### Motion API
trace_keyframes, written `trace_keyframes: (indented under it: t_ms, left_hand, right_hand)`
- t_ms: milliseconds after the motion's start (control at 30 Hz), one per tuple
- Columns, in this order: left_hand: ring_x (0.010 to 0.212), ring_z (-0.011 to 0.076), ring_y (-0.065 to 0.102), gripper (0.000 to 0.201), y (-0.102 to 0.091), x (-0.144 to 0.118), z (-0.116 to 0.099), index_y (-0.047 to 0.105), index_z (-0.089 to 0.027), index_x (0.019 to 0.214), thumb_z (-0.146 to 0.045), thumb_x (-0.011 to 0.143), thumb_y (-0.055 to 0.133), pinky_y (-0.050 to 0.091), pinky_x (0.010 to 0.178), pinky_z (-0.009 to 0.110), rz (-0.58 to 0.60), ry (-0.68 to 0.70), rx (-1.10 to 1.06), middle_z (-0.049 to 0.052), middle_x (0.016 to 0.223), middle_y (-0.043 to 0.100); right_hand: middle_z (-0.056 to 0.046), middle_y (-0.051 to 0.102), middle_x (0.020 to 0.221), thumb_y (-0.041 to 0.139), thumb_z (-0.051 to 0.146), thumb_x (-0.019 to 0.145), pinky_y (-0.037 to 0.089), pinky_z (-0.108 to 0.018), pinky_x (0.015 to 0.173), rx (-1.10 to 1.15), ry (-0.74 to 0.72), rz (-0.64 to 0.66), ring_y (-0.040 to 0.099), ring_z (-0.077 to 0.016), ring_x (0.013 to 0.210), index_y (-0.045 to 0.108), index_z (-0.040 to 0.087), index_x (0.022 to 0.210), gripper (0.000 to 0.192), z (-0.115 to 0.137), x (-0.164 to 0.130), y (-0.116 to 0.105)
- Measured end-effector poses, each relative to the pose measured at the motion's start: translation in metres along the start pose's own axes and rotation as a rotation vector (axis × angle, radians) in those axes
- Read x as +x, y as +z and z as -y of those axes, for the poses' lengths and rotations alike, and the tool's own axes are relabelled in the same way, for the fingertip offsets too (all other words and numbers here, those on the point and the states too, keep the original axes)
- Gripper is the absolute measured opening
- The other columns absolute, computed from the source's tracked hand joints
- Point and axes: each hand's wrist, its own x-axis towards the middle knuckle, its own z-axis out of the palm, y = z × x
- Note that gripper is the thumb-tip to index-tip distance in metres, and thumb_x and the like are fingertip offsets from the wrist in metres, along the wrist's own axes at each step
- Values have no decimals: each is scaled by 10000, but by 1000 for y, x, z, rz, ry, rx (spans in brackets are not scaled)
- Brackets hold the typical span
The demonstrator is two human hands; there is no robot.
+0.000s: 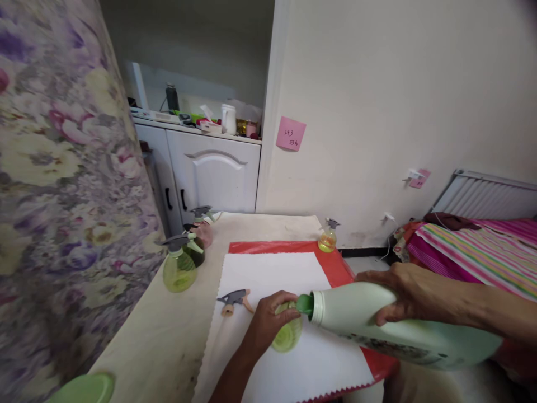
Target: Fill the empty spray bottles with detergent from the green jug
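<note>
At left, a grey-and-orange plastic spray head (237, 300) lay on a white sheet (314, 375) upon the desk (142, 341). Next, the left hand (272, 314) had its grip clamped on a round, transparent yellow-green bottle (287, 338) over this sheet. At the bottle's top was the green spout (304, 304) of a large, pale-green plastic jug (415, 336), on which the right hand's (396, 291) grip was clamped.

Jug label (405, 349) unreadable, green object (86, 388) cropped
</note>
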Motion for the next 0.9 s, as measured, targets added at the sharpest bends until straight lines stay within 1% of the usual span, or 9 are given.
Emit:
trace_keyframes:
  t_ms: [133,400,767,900]
  left_hand:
    - [902,225,631,158,0,0,0,728,-185,897,-217,745,698,446,827,293,7,3,-4,38,898,718]
    - [906,229,629,166,0,0,1,729,-183,895,-214,734,703,445,830,299,1,-4,0,40,897,716]
    - [898,226,630,168,-1,-1,1,729,-179,895,-203,731,703,446,825,300,1,4,-18,44,894,717]
    - [907,228,631,170,-1,0,2,729,-181,898,-208,732,703,447,834,303,3,0,-15,45,902,718]
  right_hand:
    - [-57,705,737,586,606,805,412,-228,536,-21,-6,-6,670,-223,658,633,195,1140,532,1,1,0]
    - [-57,701,746,605,621,780,429,-232,544,-15,-8,24,671,-224,662,625,220,1124,529,-10,2,4]
    - [-50,701,751,599,574,805,448,-234,550,-6,-24,8,670,-209,655,630,230,1133,476,-8,3,3]
    - [-56,702,749,611,581,794,457,-231,542,-13,-17,4,671,-209,650,633,224,1129,491,-8,3,4]
